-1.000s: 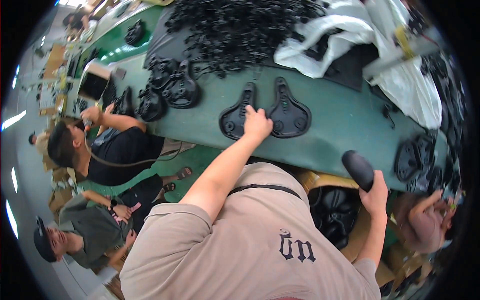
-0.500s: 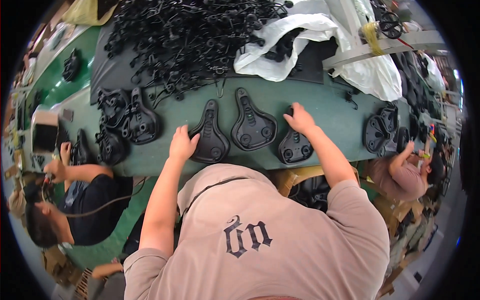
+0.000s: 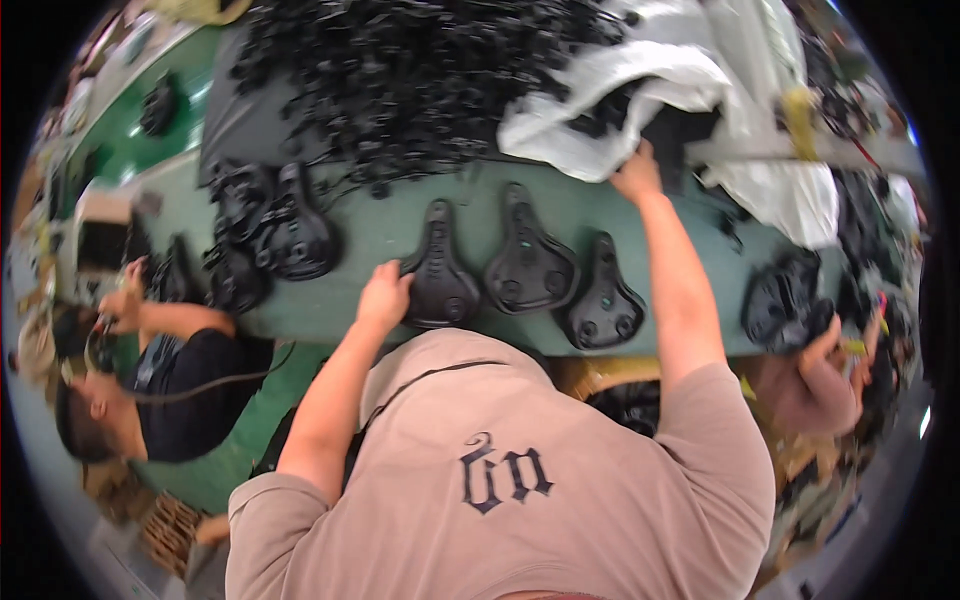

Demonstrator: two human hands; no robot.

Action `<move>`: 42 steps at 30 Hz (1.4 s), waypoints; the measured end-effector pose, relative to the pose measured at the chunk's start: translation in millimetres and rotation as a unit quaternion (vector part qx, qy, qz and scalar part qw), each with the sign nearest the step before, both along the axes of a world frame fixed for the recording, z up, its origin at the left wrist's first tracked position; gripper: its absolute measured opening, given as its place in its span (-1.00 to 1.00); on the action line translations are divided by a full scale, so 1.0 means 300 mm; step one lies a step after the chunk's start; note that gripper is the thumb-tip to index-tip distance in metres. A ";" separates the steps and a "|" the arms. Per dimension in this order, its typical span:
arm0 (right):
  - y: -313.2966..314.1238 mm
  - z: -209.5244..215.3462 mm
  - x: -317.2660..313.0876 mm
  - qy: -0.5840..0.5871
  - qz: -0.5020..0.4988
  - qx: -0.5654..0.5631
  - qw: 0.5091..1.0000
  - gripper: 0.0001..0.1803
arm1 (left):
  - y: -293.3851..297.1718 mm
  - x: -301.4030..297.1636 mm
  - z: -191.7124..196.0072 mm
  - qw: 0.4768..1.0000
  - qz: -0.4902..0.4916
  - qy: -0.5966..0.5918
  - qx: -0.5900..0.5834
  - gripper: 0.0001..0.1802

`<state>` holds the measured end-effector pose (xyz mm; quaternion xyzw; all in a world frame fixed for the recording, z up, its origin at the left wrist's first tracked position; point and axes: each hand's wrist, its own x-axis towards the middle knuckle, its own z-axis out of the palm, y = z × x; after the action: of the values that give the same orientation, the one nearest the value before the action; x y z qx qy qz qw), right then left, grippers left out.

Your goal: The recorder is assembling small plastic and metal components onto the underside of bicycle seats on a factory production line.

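Observation:
Three black bicycle saddles lie underside up in front of me: the left saddle (image 3: 442,290), the middle saddle (image 3: 531,262) and the right saddle (image 3: 602,300). My left hand (image 3: 385,297) is closed at the left edge of the left saddle, its fingers curled against the rim. Beyond the right saddle, my right hand (image 3: 638,178) reaches out to the near edge of an open white plastic bag (image 3: 560,148) with dark parts inside. Motion blur and the bag obscure that hand's fingertips, so I cannot see whether it holds anything.
A heap of black metal parts (image 3: 390,90) covers the back of the green table (image 3: 375,215). More saddles (image 3: 297,235) are grouped at the left and others (image 3: 785,300) at the right. A co-worker (image 3: 190,395) sits on the left, another person (image 3: 810,385) on the right. A cardboard box (image 3: 590,378) stands below the table edge.
My right hand has left the right saddle and moved up and away to the white bag. The left hand stays at the left saddle. The whole view has shifted slightly.

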<state>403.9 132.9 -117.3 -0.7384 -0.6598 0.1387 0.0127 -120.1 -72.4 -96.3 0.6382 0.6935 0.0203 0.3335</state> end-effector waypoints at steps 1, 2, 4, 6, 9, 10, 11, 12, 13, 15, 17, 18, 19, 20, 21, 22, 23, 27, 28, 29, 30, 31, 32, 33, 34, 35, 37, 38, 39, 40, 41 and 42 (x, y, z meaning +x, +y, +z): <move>0.008 -0.022 0.017 -0.007 -0.027 -0.014 1.000 -0.29 | 0.003 0.008 0.001 1.000 0.009 -0.003 -0.007 -0.53; 0.003 -0.039 0.019 -0.001 -0.026 0.027 0.999 -0.35 | -0.011 0.013 -0.014 0.999 0.032 -0.011 -0.003 -0.52; -0.020 0.002 -0.038 0.023 -0.111 -0.009 0.994 -0.39 | -0.054 0.025 -0.047 0.996 0.074 -0.006 0.042 -0.58; -0.104 -0.004 -0.012 0.044 -0.144 -0.023 0.988 -0.34 | -0.026 0.079 0.058 0.985 0.017 0.019 0.170 -0.60; -0.287 0.181 -0.221 0.100 -0.128 0.026 0.986 -0.41 | 0.024 0.146 0.189 0.977 -0.006 -0.154 0.150 -0.67; -0.346 0.255 -0.312 0.129 -0.106 0.019 0.986 -0.44 | 0.032 0.174 0.216 0.970 0.001 -0.225 0.092 -0.65; -0.406 0.293 -0.392 0.167 -0.049 0.044 0.984 -0.45 | 0.038 0.207 0.233 0.970 -0.001 -0.228 0.088 -0.65; -0.457 0.345 -0.486 0.216 -0.001 0.046 0.975 -0.46 | 0.045 0.241 0.240 0.943 0.069 -0.326 0.004 -0.62; -0.502 0.389 -0.578 0.241 0.047 0.013 0.969 -0.46 | 0.051 0.265 0.235 0.896 0.136 -0.414 -0.082 -0.59; -0.579 0.382 -0.698 0.366 0.126 -0.055 0.920 -0.41 | 0.071 0.264 0.207 0.821 0.134 -0.521 -0.191 -0.56; -0.630 0.347 -0.792 0.425 0.109 -0.119 0.891 -0.30 | 0.077 0.229 0.210 0.830 0.083 -0.508 -0.215 -0.56; -0.629 0.355 -0.812 0.443 0.084 -0.179 0.875 -0.32 | 0.064 0.196 0.204 0.855 0.077 -0.467 -0.213 -0.57; -0.635 0.329 -0.821 0.441 0.082 -0.174 0.877 -0.35 | 0.030 0.149 0.178 0.894 0.025 -0.430 -0.122 -0.57; -0.646 0.289 -0.824 0.440 0.077 -0.170 0.879 -0.38 | 0.009 0.119 0.189 0.921 -0.029 -0.386 -0.031 -0.57; -0.659 0.252 -0.830 0.400 0.093 -0.105 0.906 -0.46 | -0.011 0.078 0.204 0.946 -0.053 -0.321 -0.004 -0.54; -0.669 0.247 -0.838 0.399 0.090 -0.111 0.906 -0.46 | -0.021 0.051 0.273 0.964 -0.074 -0.253 0.023 -0.50; -0.666 0.257 -0.851 0.442 0.066 -0.144 0.883 -0.50 | -0.045 0.019 0.285 0.974 -0.102 -0.189 0.066 -0.53; -0.711 0.260 -0.927 0.483 0.063 -0.216 0.846 -0.70 | -0.127 -0.075 0.210 0.969 -0.192 -0.105 0.114 -0.56; -0.738 0.209 -0.938 0.476 0.105 -0.207 0.848 -0.74 | -0.139 -0.081 0.180 0.970 -0.188 -0.107 0.114 -0.56; -0.775 0.126 -0.936 0.382 0.214 -0.076 0.896 -0.78 | -0.139 -0.084 0.153 0.959 -0.212 -0.099 0.159 -0.56; -0.803 0.113 -0.944 0.343 0.216 -0.053 0.913 -0.77 | -0.139 -0.094 0.133 0.947 -0.233 -0.089 0.204 -0.56; -0.818 0.132 -0.957 0.334 0.218 -0.044 0.916 -0.77 | -0.133 -0.101 0.136 0.947 -0.229 -0.090 0.206 -0.56; -0.823 0.158 -0.971 0.326 0.221 -0.033 0.919 -0.77 | -0.126 -0.099 0.150 0.944 -0.246 -0.066 0.211 -0.57; -0.820 0.170 -0.971 0.298 0.236 -0.045 0.924 -0.75 | -0.121 -0.096 0.158 0.939 -0.264 -0.042 0.216 -0.58; -0.821 0.173 -0.976 0.298 0.241 -0.044 0.923 -0.75 | -0.124 -0.098 0.161 0.940 -0.259 -0.041 0.218 -0.58; -0.820 0.170 -0.981 0.271 0.246 -0.054 0.929 -0.74 | -0.128 -0.098 0.159 0.945 -0.252 -0.048 0.202 -0.59; -0.795 0.181 -0.986 0.219 0.269 -0.078 0.935 -0.71 | -0.129 -0.094 0.155 0.951 -0.235 -0.066 0.188 -0.61; -0.766 0.182 -0.983 0.217 0.272 -0.077 0.934 -0.71 | -0.128 -0.091 0.157 0.958 -0.224 -0.068 0.168 -0.64; -0.736 0.182 -0.977 0.202 0.319 -0.090 0.922 -0.71 | -0.119 -0.093 0.159 0.959 -0.228 -0.069 0.155 -0.66; -0.703 0.189 -0.975 0.185 0.365 -0.103 0.907 -0.70 | -0.098 -0.098 0.171 0.960 -0.230 -0.071 0.142 -0.68; -0.666 0.202 -0.974 0.163 0.370 -0.110 0.908 -0.71 | -0.058 -0.109 0.178 0.960 -0.230 -0.071 0.145 -0.68; -0.631 0.205 -0.971 0.161 0.370 -0.109 0.909 -0.71 | -0.006 -0.125 0.182 0.952 -0.192 -0.108 0.212 -0.70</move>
<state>112.7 -56.4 -55.8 -0.4061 -0.8553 0.3213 -0.0139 -157.5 -74.3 -41.5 0.8096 0.4971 0.1716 0.2608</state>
